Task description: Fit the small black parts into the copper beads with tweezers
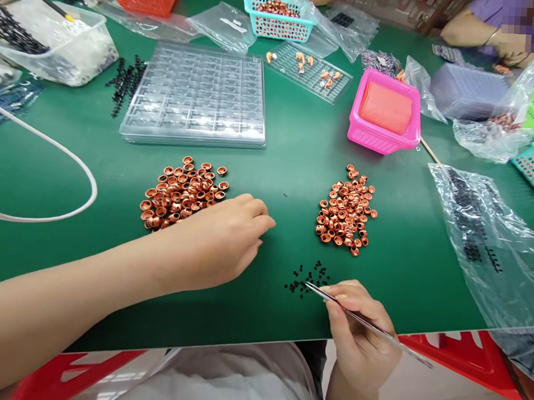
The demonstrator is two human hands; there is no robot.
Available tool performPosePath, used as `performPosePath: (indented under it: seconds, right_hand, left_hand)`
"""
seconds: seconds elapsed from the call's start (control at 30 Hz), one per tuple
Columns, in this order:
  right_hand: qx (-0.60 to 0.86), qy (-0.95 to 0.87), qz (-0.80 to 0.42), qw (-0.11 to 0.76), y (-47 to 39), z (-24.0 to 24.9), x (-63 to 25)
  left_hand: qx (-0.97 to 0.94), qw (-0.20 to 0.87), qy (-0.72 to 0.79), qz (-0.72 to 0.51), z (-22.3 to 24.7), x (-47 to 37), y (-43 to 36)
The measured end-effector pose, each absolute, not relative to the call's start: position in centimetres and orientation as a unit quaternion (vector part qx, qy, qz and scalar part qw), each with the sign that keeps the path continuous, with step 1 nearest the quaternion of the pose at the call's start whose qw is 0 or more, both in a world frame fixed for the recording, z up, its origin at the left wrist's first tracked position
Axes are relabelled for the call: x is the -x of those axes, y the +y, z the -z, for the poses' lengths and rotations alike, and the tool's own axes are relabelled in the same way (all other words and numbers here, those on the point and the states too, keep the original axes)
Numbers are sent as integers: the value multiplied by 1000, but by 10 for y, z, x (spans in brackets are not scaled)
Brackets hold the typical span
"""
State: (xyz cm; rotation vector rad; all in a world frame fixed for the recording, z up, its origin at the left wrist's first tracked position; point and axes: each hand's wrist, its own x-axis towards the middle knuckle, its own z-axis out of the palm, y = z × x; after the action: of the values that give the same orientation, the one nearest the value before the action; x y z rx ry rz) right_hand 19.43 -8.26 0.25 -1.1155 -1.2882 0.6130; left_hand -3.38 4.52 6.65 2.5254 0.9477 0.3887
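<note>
My right hand [362, 336] grips a pair of metal tweezers [376, 330], whose tips are at a scatter of tiny black pieces [307, 278] near the table's front edge. My left hand [229, 237] is beside the left pile of copper-coloured cups [182, 186], its fingers curled together and pointing right; what they hold, if anything, is hidden. A second pile of copper-coloured cups [347, 210] lies above my right hand.
Behind the left pile is a clear compartment tray [196, 95]. A pink basket [382, 140] holds a folded orange-red cloth. Plastic bags [493, 236] lie at the right, a white cable [87, 172] at the left. Another person's arms [477, 32] rest at the back right.
</note>
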Motion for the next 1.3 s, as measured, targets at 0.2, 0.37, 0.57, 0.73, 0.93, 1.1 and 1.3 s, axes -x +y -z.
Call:
performPosePath:
  seconds: [0.2,0.37,0.57,0.73,0.93,1.1,1.3]
  right_hand:
    - [493,-541,-245,636,-83,-1,-194]
    - [494,-530,-257,639,-84,0,-196]
    - [501,-539,-243,632,-83,0,-195]
    - [507,-532,-240,635,-82,-1,-194]
    - [503,-532,-256,632,-80,-2,-194]
    - [508,-527,-277,622,-78,-6,-197]
    - [519,-571,-307,558,-76,-11,-198]
  left_hand:
    - [-923,224,294,-107,-58,-33,55]
    - [-921,240,281,-121,-37,-62,66]
    - [-917,256,287,-102,-36,-53,61]
    - [-907,283,300,-87,-37,-39,52]
    - [-882,319,313,-151,-37,-22,48]
    - [-889,287,336,-119,-44,0,39]
    - [-918,280,261,-100,-38,17,29]
